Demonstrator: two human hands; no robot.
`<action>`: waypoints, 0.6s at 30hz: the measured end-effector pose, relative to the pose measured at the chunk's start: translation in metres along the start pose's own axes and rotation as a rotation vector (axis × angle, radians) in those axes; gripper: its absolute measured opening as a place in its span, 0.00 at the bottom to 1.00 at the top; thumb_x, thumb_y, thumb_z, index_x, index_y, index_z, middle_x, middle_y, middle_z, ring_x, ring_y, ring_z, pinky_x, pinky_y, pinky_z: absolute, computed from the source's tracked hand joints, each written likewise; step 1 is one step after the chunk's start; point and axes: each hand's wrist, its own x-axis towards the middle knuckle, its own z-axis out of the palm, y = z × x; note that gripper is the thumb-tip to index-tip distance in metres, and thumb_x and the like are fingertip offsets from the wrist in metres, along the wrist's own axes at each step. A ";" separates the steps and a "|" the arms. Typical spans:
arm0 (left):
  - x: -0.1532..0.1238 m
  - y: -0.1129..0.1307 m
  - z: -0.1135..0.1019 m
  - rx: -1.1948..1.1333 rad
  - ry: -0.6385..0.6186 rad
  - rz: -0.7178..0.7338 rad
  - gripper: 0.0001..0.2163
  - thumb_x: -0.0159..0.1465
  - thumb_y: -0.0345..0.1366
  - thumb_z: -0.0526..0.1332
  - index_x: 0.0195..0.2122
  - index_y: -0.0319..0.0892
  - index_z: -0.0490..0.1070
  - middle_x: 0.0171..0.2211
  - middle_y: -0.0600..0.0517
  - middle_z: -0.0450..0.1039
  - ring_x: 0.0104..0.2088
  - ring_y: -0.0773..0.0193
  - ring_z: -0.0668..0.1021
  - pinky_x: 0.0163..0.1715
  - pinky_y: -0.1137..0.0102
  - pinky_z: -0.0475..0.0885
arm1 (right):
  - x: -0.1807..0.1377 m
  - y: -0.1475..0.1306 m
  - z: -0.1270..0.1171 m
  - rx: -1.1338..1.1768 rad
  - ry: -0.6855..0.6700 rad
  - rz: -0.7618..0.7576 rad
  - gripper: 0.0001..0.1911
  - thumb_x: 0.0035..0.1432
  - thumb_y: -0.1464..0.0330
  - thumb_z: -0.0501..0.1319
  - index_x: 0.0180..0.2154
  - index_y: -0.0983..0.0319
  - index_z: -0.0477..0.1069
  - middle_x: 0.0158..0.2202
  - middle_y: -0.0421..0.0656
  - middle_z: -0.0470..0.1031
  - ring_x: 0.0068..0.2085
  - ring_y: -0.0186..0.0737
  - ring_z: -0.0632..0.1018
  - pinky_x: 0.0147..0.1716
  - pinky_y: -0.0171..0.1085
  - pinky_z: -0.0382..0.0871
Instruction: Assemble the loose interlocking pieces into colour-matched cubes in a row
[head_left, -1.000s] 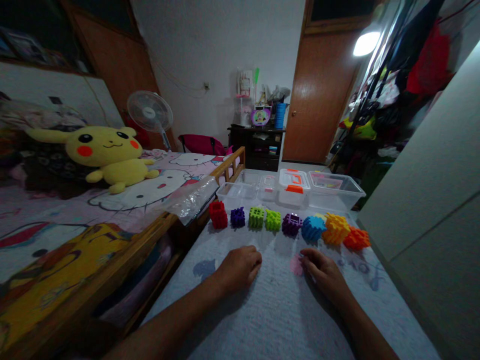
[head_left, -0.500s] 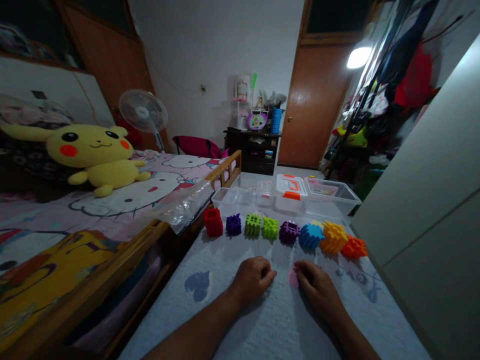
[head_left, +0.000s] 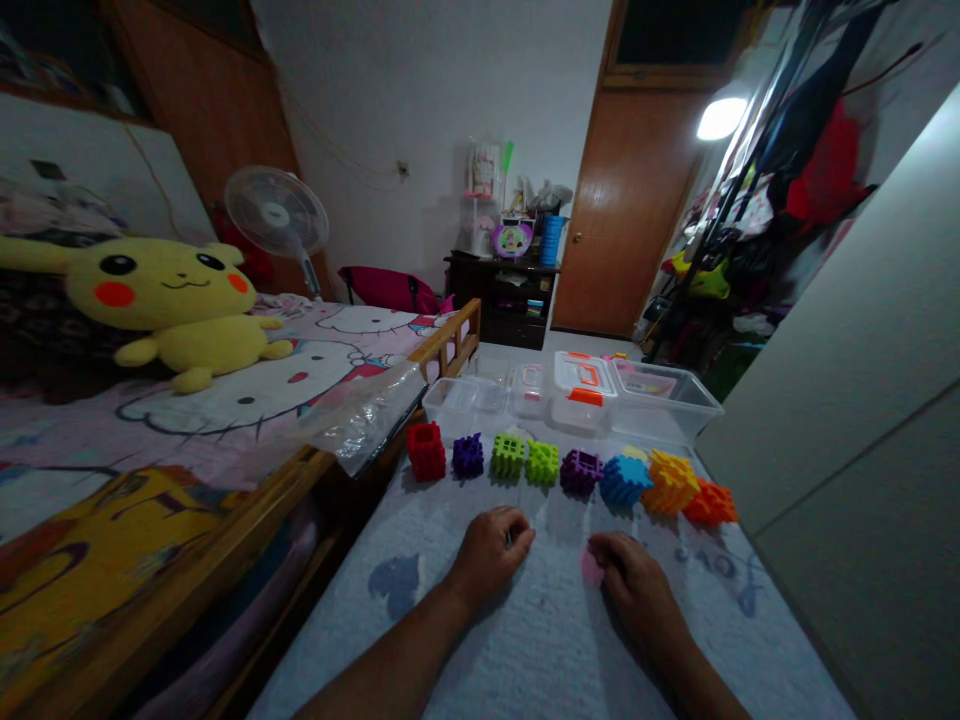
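Note:
My left hand (head_left: 493,552) rests on the pale blue cloth (head_left: 517,650) with its fingers loosely curled in and nothing visible in them. To its right my right hand (head_left: 634,580) lies beside a pink printed spot, its fingers also curled in and holding nothing that I can see. Beyond both hands runs a row of studded plastic block pieces: red (head_left: 427,452), dark blue (head_left: 468,457), two green ones (head_left: 508,457), purple (head_left: 581,473), light blue (head_left: 625,481), yellow (head_left: 670,483) and orange (head_left: 710,503). Neither hand touches them.
Behind the row stand clear plastic boxes (head_left: 664,400), one with a white lid and orange clips (head_left: 583,378). A wooden bed rail (head_left: 450,345) and a plastic bag (head_left: 367,415) border the left side. A white cabinet (head_left: 862,400) rises on the right.
My left hand has shifted slightly left and away from my right hand, widening the gap. The view has tilted a little; the block pieces stay in place.

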 end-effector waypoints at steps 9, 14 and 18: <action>-0.002 0.000 0.001 -0.038 -0.009 -0.026 0.06 0.58 0.30 0.56 0.26 0.41 0.70 0.25 0.54 0.69 0.28 0.66 0.72 0.31 0.73 0.62 | -0.002 -0.001 0.000 -0.014 -0.011 -0.003 0.15 0.51 0.74 0.51 0.38 0.62 0.73 0.36 0.46 0.76 0.39 0.43 0.75 0.42 0.41 0.68; -0.001 0.000 0.001 -0.041 -0.004 -0.034 0.06 0.58 0.31 0.56 0.25 0.41 0.71 0.24 0.54 0.69 0.28 0.66 0.71 0.31 0.73 0.62 | -0.002 -0.007 -0.002 -0.016 -0.034 -0.005 0.12 0.56 0.71 0.52 0.38 0.62 0.73 0.37 0.47 0.76 0.40 0.44 0.75 0.42 0.41 0.68; 0.000 0.001 0.000 -0.061 0.005 -0.047 0.07 0.58 0.31 0.56 0.25 0.40 0.71 0.23 0.55 0.68 0.27 0.66 0.71 0.30 0.73 0.62 | -0.002 -0.010 -0.002 -0.040 -0.035 0.000 0.11 0.56 0.71 0.53 0.38 0.62 0.72 0.37 0.48 0.75 0.40 0.45 0.75 0.42 0.42 0.67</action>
